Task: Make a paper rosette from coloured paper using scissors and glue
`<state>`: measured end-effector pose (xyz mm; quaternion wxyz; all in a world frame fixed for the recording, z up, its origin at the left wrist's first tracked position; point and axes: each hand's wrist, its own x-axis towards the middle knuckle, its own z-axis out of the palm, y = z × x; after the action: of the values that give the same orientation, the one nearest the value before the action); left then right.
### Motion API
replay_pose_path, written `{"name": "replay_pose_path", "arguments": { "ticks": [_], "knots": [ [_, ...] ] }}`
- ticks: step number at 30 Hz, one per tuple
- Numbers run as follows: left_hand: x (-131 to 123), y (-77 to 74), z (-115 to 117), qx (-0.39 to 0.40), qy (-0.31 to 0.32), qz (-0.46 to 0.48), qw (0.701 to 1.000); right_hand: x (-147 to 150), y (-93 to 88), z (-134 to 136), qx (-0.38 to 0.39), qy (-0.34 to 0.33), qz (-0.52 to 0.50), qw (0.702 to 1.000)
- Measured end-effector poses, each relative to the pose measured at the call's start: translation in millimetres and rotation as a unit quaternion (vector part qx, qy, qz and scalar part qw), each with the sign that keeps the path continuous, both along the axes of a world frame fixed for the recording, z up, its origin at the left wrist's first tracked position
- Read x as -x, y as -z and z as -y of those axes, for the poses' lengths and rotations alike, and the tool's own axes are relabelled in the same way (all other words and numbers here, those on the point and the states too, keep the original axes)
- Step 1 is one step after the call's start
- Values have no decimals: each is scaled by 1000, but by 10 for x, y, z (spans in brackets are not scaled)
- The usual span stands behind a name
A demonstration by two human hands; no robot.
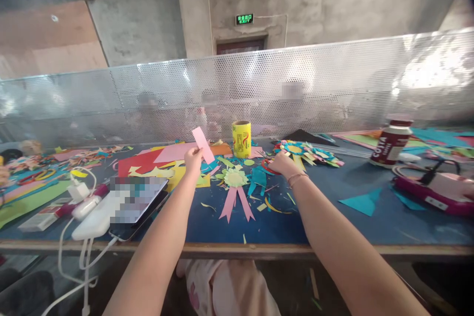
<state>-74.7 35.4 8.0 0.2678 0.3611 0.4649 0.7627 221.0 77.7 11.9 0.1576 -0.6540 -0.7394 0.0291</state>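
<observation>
My left hand (193, 159) is closed on a pink paper strip (203, 144), held up tilted above the blue table (281, 222). My right hand (283, 164) rests on the table with its fingers curled around the red handles of scissors (267, 166). Between my hands lies a paper rosette (235, 177) in pale green with two pink ribbon tails (237, 203). A second, multicoloured paper rosette (299, 150) lies just beyond my right hand. A yellow tape roll (241, 139) stands upright behind the rosette.
Coloured paper sheets (163, 158) and scraps cover the table's left and middle. A phone (138, 197), power bank (97, 217) and white cables lie front left. A brown bottle (390, 144) and a pink device (433, 185) sit right. A perforated metal screen (333, 84) runs behind.
</observation>
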Motion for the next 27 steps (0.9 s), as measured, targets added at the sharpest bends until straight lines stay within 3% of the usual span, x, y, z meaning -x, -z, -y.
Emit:
{"name": "replay_pose_path", "arguments": {
  "ticks": [5, 9, 13, 17, 21, 27],
  "knots": [
    [-25, 16, 7, -6, 2, -48, 999, 100, -61, 68, -62, 14, -68, 996],
    [-40, -7, 30, 14, 23, -27, 999, 234, -140, 151, -62, -102, -158, 980],
    [-99, -45, 77, 14, 69, 7, 997, 405, -157, 283, -75, -204, -178, 960],
    [-157, -78, 136, -16, 45, -4, 999, 564, -52, 338, -24, -288, -250, 924],
    [-182, -100, 162, -15, 16, 5, 1000, 674, 60, 292, -14, -287, -326, 901],
    [-204, -152, 179, -68, 19, 40, 997, 708, -13, 331, -16, -270, -294, 917]
  ]
}}
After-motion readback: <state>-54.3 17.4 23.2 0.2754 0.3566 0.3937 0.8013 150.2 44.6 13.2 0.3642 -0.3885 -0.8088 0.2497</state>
